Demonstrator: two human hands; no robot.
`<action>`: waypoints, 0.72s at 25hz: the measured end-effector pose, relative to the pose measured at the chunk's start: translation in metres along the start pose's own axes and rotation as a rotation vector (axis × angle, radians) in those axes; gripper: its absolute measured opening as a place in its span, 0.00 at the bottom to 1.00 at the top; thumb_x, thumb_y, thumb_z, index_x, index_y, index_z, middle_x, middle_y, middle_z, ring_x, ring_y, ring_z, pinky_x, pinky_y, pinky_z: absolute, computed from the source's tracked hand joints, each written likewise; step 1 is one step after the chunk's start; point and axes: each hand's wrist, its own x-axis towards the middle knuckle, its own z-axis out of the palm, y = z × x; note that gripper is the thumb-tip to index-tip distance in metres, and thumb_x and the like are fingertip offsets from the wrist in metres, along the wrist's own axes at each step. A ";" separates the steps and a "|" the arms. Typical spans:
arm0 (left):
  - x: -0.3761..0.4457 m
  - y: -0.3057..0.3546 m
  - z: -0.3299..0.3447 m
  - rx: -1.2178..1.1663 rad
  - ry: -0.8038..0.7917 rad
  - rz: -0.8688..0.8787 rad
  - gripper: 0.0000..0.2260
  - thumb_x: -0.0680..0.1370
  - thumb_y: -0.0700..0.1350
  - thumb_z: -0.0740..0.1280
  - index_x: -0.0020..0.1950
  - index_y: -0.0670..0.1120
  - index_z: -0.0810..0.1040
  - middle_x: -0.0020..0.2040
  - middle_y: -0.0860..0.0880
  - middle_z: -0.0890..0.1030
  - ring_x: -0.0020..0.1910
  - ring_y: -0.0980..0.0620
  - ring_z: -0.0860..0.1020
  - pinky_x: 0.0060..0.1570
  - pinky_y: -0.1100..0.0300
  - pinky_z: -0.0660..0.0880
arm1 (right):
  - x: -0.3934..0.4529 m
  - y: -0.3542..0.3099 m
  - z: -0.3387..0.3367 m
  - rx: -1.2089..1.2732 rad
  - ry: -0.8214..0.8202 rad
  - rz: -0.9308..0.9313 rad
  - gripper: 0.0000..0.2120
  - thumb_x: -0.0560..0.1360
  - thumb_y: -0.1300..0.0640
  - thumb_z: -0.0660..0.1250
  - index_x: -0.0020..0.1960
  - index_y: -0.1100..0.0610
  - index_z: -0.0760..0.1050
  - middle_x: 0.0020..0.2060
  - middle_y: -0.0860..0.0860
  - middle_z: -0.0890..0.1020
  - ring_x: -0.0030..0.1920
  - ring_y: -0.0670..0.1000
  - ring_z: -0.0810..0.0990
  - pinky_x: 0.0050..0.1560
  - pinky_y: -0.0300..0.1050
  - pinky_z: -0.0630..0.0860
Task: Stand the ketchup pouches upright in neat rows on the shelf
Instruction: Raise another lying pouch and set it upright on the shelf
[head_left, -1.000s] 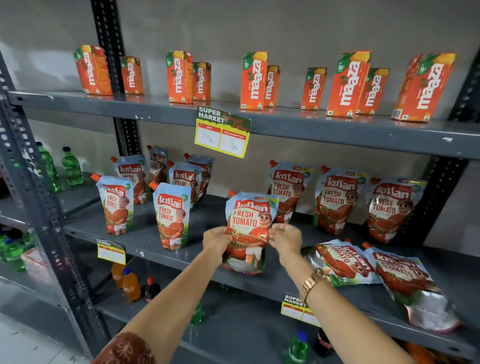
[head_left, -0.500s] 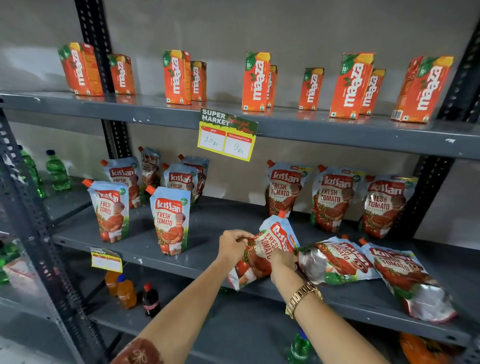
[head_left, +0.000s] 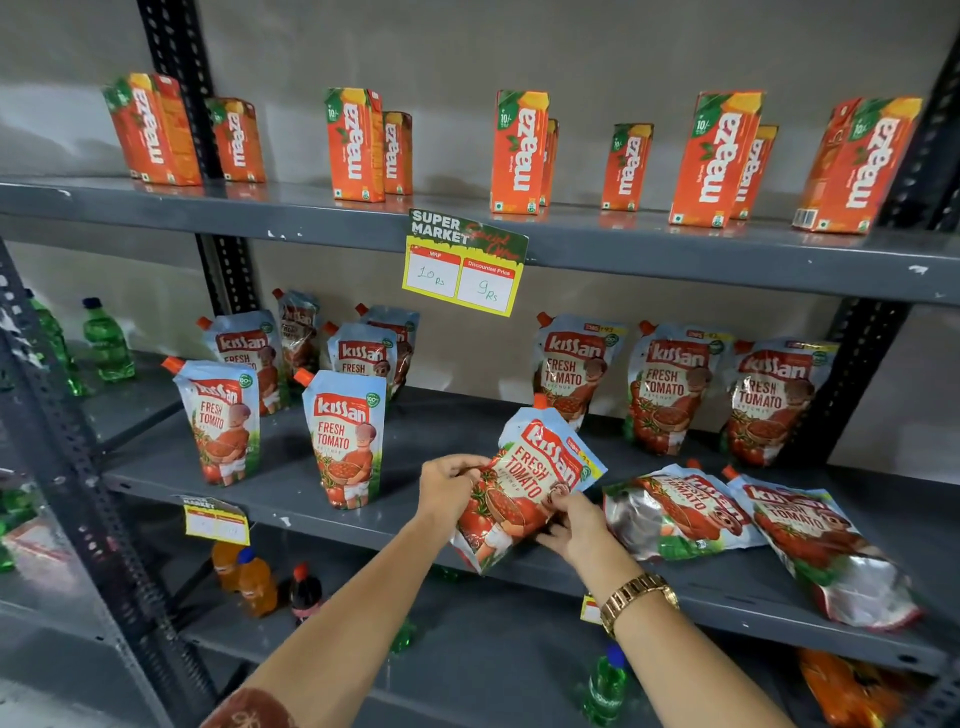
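While nine of the foil ketchup pouches with red caps stand upright on the grey metal shelf (head_left: 363, 525), six in the left block (head_left: 344, 439) and three along the back right (head_left: 670, 387), your work is partly done. Your left hand (head_left: 448, 486) and right hand (head_left: 576, 527) both have fingers clamped on a tilted pouch (head_left: 524, 486) at the shelf's front edge, not yet stood. Right of it, two pouches (head_left: 680, 512) lie flat, touching each other. Three left, I judge.

bare shelf (head_left: 441, 441) mid-row, fallen pouches (head_left: 680, 512) crowding right
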 end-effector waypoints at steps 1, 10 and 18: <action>0.001 0.001 -0.003 -0.040 0.013 -0.027 0.11 0.78 0.32 0.60 0.45 0.40 0.82 0.45 0.45 0.81 0.43 0.51 0.79 0.40 0.60 0.78 | 0.000 -0.002 0.003 0.007 -0.026 -0.021 0.09 0.77 0.66 0.58 0.56 0.62 0.71 0.46 0.58 0.79 0.62 0.61 0.74 0.63 0.62 0.68; 0.026 -0.007 -0.022 -0.061 0.095 -0.068 0.18 0.75 0.24 0.54 0.37 0.44 0.72 0.42 0.45 0.78 0.48 0.49 0.74 0.37 0.64 0.71 | -0.009 -0.018 0.045 -0.206 -0.087 -0.483 0.09 0.74 0.70 0.63 0.49 0.59 0.72 0.50 0.56 0.81 0.48 0.51 0.81 0.47 0.47 0.78; 0.032 -0.007 -0.032 0.230 0.049 -0.036 0.12 0.76 0.33 0.63 0.59 0.37 0.75 0.60 0.40 0.80 0.60 0.44 0.77 0.57 0.53 0.74 | -0.011 0.002 0.044 -0.259 0.009 -0.632 0.12 0.73 0.73 0.62 0.52 0.61 0.73 0.49 0.58 0.81 0.51 0.52 0.79 0.44 0.39 0.77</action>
